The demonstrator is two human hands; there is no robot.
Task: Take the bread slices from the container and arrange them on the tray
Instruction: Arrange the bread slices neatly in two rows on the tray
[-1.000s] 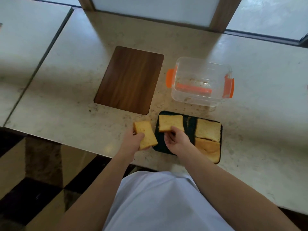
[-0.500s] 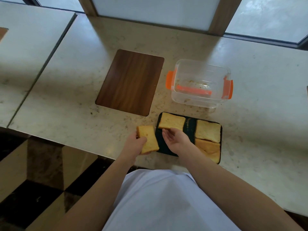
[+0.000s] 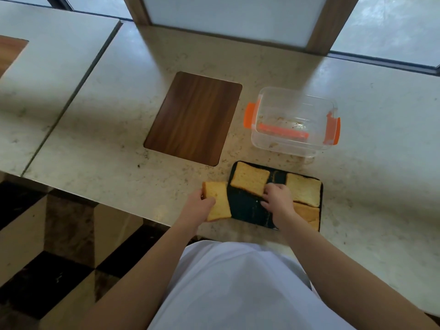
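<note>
A black tray lies at the counter's near edge. Three bread slices rest on it: one at the far left corner, one at the far right, one at the near right. My left hand grips a fourth slice just left of the tray's left edge. My right hand hovers over the tray's middle, fingertips touching the near edge of the far-left slice. The clear container with orange clips stands behind the tray, with only crumbs inside.
A brown wooden board lies on the beige stone counter, left of the container. The counter's near edge runs just below the tray, with a checkered floor beyond. A window frame post stands at the back.
My right hand has moved forward and now touches the far-left slice. My left hand still holds its slice beside the tray. The camera view has shifted a little.
</note>
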